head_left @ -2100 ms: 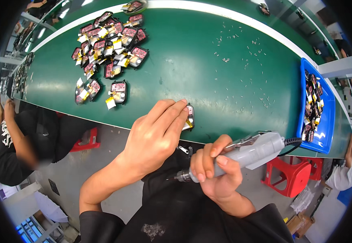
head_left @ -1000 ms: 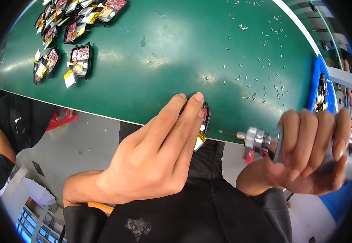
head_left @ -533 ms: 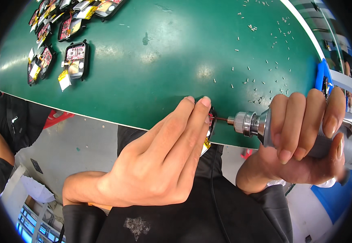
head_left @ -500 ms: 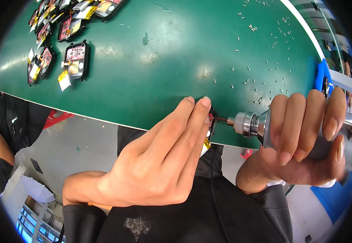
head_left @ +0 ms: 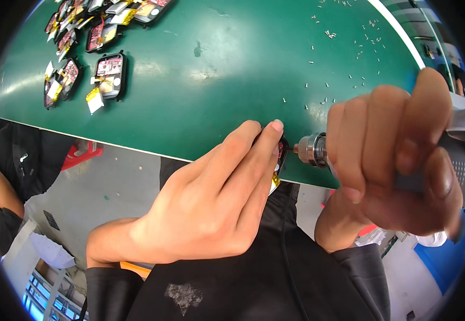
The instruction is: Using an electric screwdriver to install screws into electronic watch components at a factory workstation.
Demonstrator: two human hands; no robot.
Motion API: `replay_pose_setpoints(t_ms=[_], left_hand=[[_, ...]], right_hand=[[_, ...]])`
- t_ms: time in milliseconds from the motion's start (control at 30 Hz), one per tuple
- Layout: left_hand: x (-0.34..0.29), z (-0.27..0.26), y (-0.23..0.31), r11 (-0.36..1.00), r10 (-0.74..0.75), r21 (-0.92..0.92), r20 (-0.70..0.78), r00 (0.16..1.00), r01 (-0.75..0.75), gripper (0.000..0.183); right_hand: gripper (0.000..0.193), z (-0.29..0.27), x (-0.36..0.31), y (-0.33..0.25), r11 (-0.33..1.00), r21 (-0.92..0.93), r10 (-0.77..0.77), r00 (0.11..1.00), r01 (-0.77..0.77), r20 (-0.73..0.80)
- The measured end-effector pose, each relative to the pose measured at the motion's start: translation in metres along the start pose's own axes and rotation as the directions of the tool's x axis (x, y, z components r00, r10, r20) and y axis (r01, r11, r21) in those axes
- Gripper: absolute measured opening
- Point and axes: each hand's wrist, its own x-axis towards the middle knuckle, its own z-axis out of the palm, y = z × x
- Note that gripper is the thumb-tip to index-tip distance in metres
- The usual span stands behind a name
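My left hand [head_left: 203, 200] is closed over a black device housing [head_left: 284, 151] at the table's near edge, fingers pressed together and covering most of it. A strip of red circuit board shows past the fingertips, and a battery with yellow tape [head_left: 274, 184] pokes out below. In my right hand [head_left: 390, 142] is an electric screwdriver [head_left: 312, 150], its silver chuck aimed left at the housing. The short bit reaches the housing's right side; whether it sits on a screw is too small to tell. My fingers hide much of the screwdriver's body.
Small loose screws [head_left: 329, 34] lie scattered over the right of the green table [head_left: 232, 69]. Several open black housings [head_left: 110, 76] with boards and batteries are at the far left, some piled up. Beyond the table's left edge are a red stool [head_left: 85, 155] and another person's arm [head_left: 1, 184].
My right hand and the screwdriver have come up and leftward, with less of the bit showing beside the housing. My left hand keeps its hold. The whole view has shifted slightly.
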Motion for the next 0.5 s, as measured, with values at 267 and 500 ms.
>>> replay_pose_setpoints(t_ms=[267, 500], left_hand=[[0.007, -0.018, 0.008, 0.997, -0.049, -0.06, 0.156, 0.987, 0.058, 0.04], [0.009, -0.039, -0.026, 0.996, -0.063, -0.05, 0.236, 0.97, 0.077, 0.04]], right_hand=[[0.022, 0.016, 0.003, -0.004, 0.998, -0.049, -0.038, 0.993, 0.033, -0.113], [0.016, -0.003, -0.018, -0.01, 0.923, 0.276, -0.266, 0.963, 0.267, -0.04]])
